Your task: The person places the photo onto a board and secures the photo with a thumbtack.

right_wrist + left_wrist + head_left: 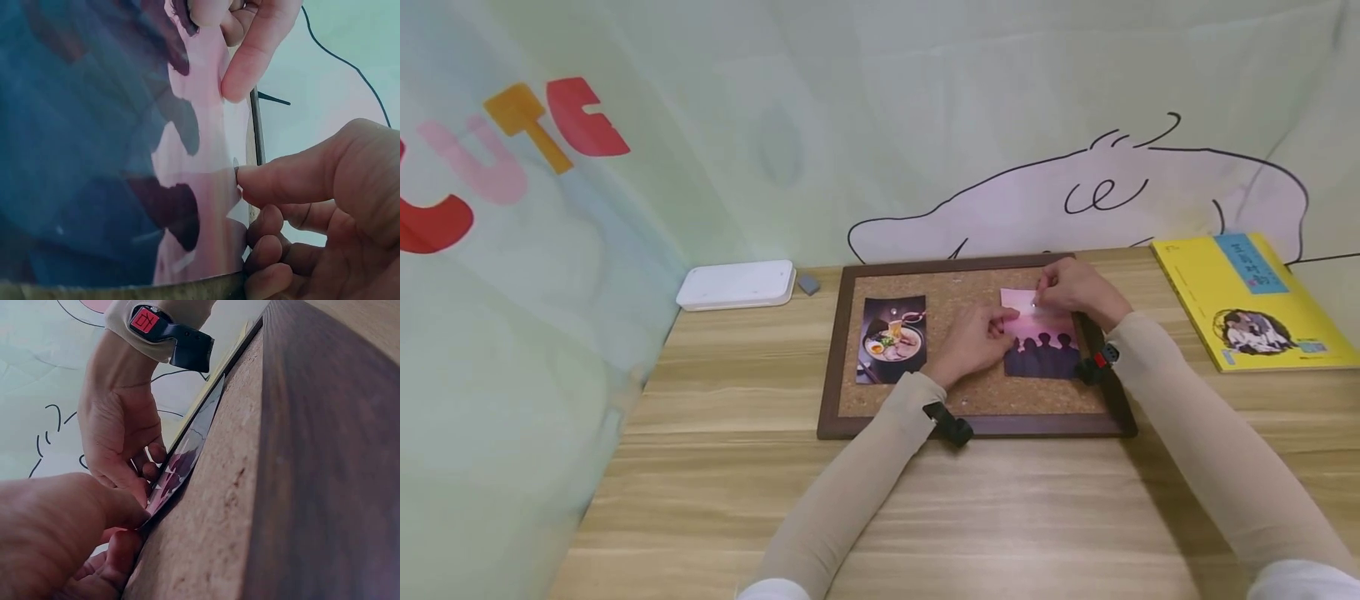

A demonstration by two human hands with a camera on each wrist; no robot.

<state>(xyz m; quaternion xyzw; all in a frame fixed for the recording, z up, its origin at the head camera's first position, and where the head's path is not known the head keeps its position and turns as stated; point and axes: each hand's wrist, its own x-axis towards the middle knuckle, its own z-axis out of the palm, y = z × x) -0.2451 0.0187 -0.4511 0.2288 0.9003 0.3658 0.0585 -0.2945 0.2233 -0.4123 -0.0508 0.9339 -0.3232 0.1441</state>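
A cork board (970, 392) in a dark wooden frame (977, 427) lies on the table. On its right half is a pink photo (1045, 346) with dark silhouettes. My left hand (1009, 315) pinches that photo's left edge, thumb on top (119, 509). My right hand (1039, 302) is at the photo's top edge, where thumb and forefinger pinch a tiny pin (236, 164) against the pink photo (206, 206). The left wrist view shows the photo (187, 453) edge-on against the cork (219, 506).
A ramen photo (893, 337) sits on the board's left half. A white flat box (737, 285) and a small grey block (808, 284) lie at the back left. A yellow book (1255, 304) lies at the right. A printed cloth backdrop hangs behind the wooden table (1000, 517).
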